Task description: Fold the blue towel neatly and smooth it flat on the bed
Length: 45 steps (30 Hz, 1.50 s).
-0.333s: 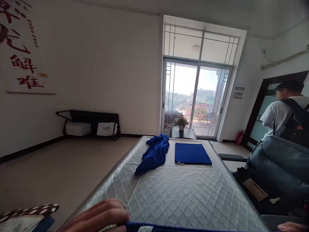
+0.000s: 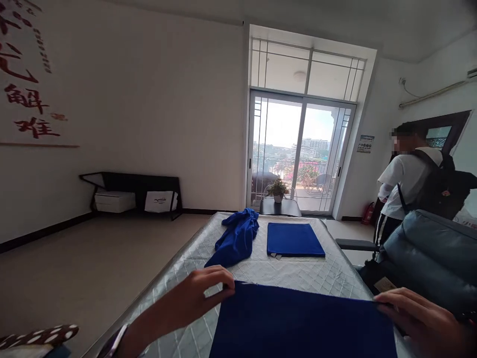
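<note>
A dark blue cloth point(image 2: 305, 323) is stretched between my two hands, above the near part of the table; its lower part runs out of the frame. My left hand point(image 2: 212, 286) pinches its upper left corner between thumb and fingers. At the upper right corner, my right hand point(image 2: 417, 311) grips the edge. Farther off on the silver quilted tablecloth point(image 2: 179, 288) lies a crumpled blue cloth point(image 2: 236, 237). Beside it, to the right, a blue cloth point(image 2: 294, 239) is folded into a flat square with small white tags at its near edge.
A dark padded chair point(image 2: 432, 248) stands close along the table's right side. Behind it a person point(image 2: 406, 174) with a backpack is turned away. Past the far edge, a potted plant point(image 2: 278, 190) sits on a small dark table. A spotted brown fabric point(image 2: 40, 338) shows at lower left.
Both hands have risen into view, lifting the blue cloth so a wide panel of it now shows. The person at right appears farther left, and the view has shifted slightly.
</note>
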Tool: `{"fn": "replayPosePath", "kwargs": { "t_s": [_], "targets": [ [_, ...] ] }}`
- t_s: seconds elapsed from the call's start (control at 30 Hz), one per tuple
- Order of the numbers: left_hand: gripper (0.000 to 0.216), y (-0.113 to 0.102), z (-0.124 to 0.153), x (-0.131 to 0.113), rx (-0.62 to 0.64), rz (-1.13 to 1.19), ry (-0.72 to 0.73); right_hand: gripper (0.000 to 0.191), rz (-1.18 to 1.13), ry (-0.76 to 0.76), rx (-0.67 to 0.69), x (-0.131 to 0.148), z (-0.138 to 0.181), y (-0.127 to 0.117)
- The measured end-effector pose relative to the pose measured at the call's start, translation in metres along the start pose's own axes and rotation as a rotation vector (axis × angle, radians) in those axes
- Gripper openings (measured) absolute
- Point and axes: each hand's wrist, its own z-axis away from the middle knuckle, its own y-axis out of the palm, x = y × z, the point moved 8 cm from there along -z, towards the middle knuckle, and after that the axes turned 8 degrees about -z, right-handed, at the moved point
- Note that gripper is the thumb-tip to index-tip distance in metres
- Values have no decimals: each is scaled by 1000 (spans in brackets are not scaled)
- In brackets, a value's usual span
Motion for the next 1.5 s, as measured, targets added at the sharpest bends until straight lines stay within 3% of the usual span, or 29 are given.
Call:
{"fn": "replayPosePath", "kwargs": {
  "t_s": [0.1,0.17,0.23,0.37,0.43,0.5,0.63,0.83,0.93,1.03,1.2,1.5],
  "targets": [
    [20,27,-49,41,33,40,-98,28,-164,127,303,-42,-40,46],
    [25,38,-93,63,18,43,-89,31,-172,203,338,-75,-74,72],
    [40,40,-143,85,-58,3,-83,30,-125,208,311,-105,-117,94],
    [25,35,-235,130,-258,-43,-179,24,-24,228,139,-161,-204,117],
    [30,39,-264,150,-361,-53,-224,27,-18,234,78,-184,-233,126],
    [33,55,-279,166,-418,-48,-249,30,-21,249,24,-206,-245,137],
    [30,132,-273,188,-377,-36,-257,33,-66,312,-15,-245,-214,185],
    [17,283,-203,191,-126,-72,-225,26,-145,425,51,-257,-90,284],
    [19,323,-179,195,-61,-112,-228,23,-170,456,79,-259,-41,316],
    [21,334,-174,201,-47,-152,-219,27,-179,484,86,-274,-18,331],
    [24,334,-175,200,-37,-216,-188,30,-195,519,114,-297,-7,343],
    [19,336,-167,193,-23,-355,-163,29,-91,503,267,-296,2,353]
  ]
}}
